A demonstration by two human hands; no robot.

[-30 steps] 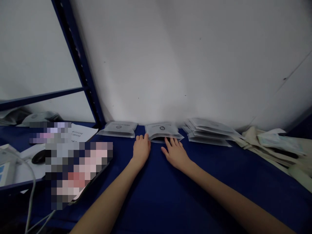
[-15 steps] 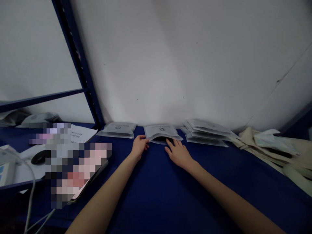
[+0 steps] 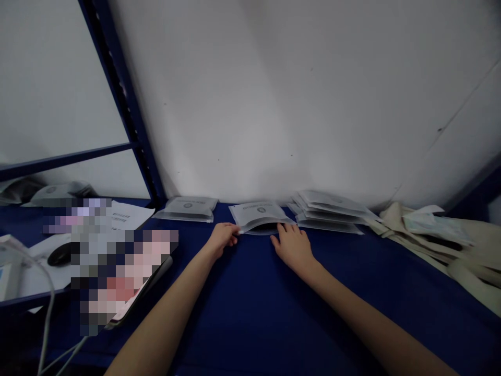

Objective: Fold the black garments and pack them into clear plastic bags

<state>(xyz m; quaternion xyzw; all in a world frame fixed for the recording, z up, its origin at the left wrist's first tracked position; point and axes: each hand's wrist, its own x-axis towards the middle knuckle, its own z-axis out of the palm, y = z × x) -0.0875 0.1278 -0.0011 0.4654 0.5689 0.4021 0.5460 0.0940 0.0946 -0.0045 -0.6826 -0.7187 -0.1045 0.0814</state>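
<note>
A frosted plastic zip bag (image 3: 259, 210) with dark print lies in the middle of the blue table, against the wall. Its near edge bulges upward, and a dark gap shows at its mouth. My left hand (image 3: 224, 237) pinches the bag's near left corner between thumb and fingers. At the near right corner, my right hand (image 3: 293, 244) rests with fingers stretched forward onto the edge, thumb apart. A similar bag (image 3: 188, 208) lies flat to the left. Just right of my right hand sits a stack of similar bags (image 3: 332, 209).
Beige cloth straps (image 3: 450, 256) with a plastic packet are heaped at the right. On the left are a black mouse (image 3: 62, 254), papers (image 3: 127, 214), a pixelated flat item (image 3: 144, 266) and a white cable (image 3: 50, 313). A blue metal post (image 3: 129, 109) rises behind.
The middle bag has shifted slightly toward me and its print shows more plainly. My right hand has moved a little right, its fingers closer together. My left hand keeps at the left corner.
</note>
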